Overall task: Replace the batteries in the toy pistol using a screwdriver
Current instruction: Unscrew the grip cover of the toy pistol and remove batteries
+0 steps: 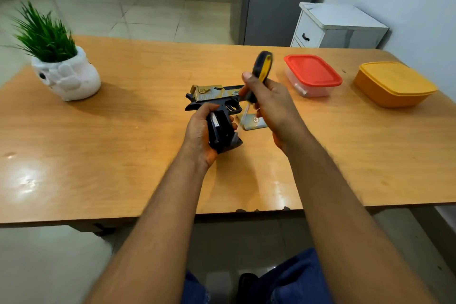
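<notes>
A black and gold toy pistol [214, 96] is held above the middle of the wooden table [123, 131], barrel pointing right, grip toward me. My left hand [199, 131] is wrapped around the grip from the left. My right hand [269, 103] grips a screwdriver [262, 66] with a black and yellow handle; its thin shaft slants down and left to the bottom of the grip. A flat, silvery-gold piece [254, 123] lies on the table just right of the grip, partly behind the shaft.
A clear box with a red lid [312, 74] and an orange lidded box [394, 84] stand at the right of the table. A white pot with a green plant [65, 74] stands far left. A white cabinet [338, 27] is behind the table.
</notes>
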